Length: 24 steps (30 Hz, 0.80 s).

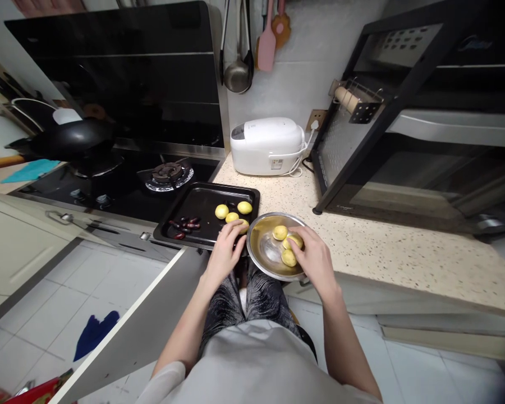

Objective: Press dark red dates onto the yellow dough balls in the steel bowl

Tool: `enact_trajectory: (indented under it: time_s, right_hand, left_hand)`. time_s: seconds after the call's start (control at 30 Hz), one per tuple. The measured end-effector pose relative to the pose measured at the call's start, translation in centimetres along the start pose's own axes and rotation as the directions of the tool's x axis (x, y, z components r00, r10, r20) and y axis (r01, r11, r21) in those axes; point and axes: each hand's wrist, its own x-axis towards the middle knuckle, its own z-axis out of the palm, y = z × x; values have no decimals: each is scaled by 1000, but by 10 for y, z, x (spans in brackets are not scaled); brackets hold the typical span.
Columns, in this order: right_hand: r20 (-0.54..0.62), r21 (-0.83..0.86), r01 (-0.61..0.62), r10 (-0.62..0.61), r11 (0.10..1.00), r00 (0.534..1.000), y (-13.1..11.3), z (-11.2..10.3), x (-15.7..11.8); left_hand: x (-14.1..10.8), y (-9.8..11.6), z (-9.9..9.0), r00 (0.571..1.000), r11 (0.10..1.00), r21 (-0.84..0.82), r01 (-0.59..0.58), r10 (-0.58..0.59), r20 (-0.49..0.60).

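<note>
My left hand (pixel 228 247) is at the front right of a black baking tray (pixel 206 196). Its fingers close around a yellow egg-shaped piece of produce (pixel 244 226), partly hidden, whose exact kind I cannot tell. Beside it in the tray are more such yellow pieces (pixel 244 207) and, to the left, several small dark-red oblong pieces (pixel 187 224). My right hand (pixel 313 255) reaches into a steel bowl (pixel 258 258), with thumb and fingers pinching another yellow piece (pixel 293 240). Two more yellow pieces (pixel 280 232) lie in the bowl near those fingertips.
A white appliance (pixel 267 146) stands behind the bowl; a black oven (pixel 437 179) is to the right. Left are the gas burner (pixel 168 173) and a dark wok (pixel 71 137). An open door or drawer panel (pixel 147 325) juts out below the tray. Utensils hang on the wall.
</note>
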Motion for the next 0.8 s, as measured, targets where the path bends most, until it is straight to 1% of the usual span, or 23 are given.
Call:
enact_trajectory:
  time_s: [0.07, 0.1, 0.2, 0.33, 0.43, 0.53, 0.63, 0.7, 0.73, 0.8]
  right_hand:
    - [-51, 34, 3, -2, 999, 999, -3, -2, -11]
    - [-76, 49, 5, -2, 999, 997, -5, -2, -16]
    - [-128, 82, 22, -12, 996, 992, -9, 1, -28]
    - [-167, 101, 51, -34, 994, 985, -10, 3, -37]
    - [-183, 105, 63, -43, 993, 982, -8, 3, -42]
    - [-186, 106, 47, -26, 993, 982, -7, 3, -46]
    - [-180, 117, 27, -6, 993, 984, -8, 2, -49]
    - [-183, 122, 28, -5, 992, 983, -9, 2, -49]
    - [-187, 121, 32, -9, 992, 982, -10, 2, -49]
    - [-196, 116, 45, -21, 992, 980, -12, 3, -49]
  left_hand:
    - [5, -16, -4, 999, 998, 51, 31, -29, -30]
    - [8, -24, -6, 999, 997, 73, 30, -28, -23]
    - [16, -41, -8, 998, 992, 125, -12, 4, 63]
    - [26, -49, -4, 979, 981, 188, -53, 15, 201]
    - [29, -51, 2, 976, 975, 214, -56, 9, 217]
    - [29, -50, 5, 986, 977, 210, -41, 5, 169]
    - [28, -43, 1, 998, 981, 193, 26, -36, 50]
    - [29, -33, -6, 998, 986, 156, 52, -44, -54]
    - [30, -27, -10, 995, 991, 129, 46, -34, -94]
    - [33, -12, -16, 993, 997, 76, 1, 8, -121]
